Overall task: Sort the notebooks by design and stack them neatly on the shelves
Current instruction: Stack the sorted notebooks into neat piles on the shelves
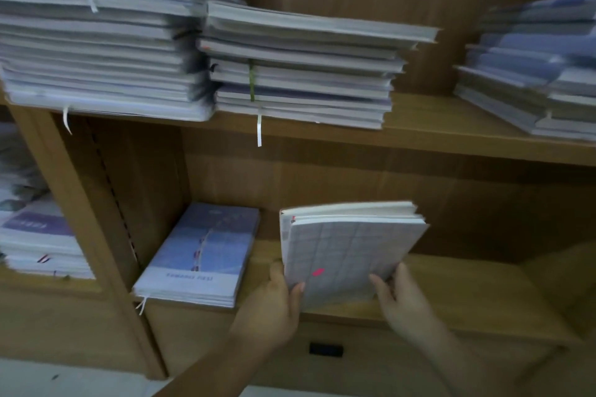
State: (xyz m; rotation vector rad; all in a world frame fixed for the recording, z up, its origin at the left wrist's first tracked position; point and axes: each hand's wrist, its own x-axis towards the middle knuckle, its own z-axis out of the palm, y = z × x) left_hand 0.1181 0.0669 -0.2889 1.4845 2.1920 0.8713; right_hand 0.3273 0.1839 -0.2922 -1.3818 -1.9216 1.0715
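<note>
A small bundle of grid-patterned notebooks (348, 248) with a pink mark on the cover is tilted up over the lower shelf (467, 293). My left hand (277, 296) grips its lower left corner, thumb on the cover. My right hand (400, 296) holds its lower right edge, fingers curled against the cover. To the left, a low stack of blue-cover notebooks (203, 251) lies flat on the same shelf.
The upper shelf (435, 135) carries a tall pile (96, 39) at the left, a shorter pile (303, 74) in the middle and a blue-edged pile (529, 74) at the right. Another pile (35, 235) sits in the left compartment behind a wooden upright (80, 203).
</note>
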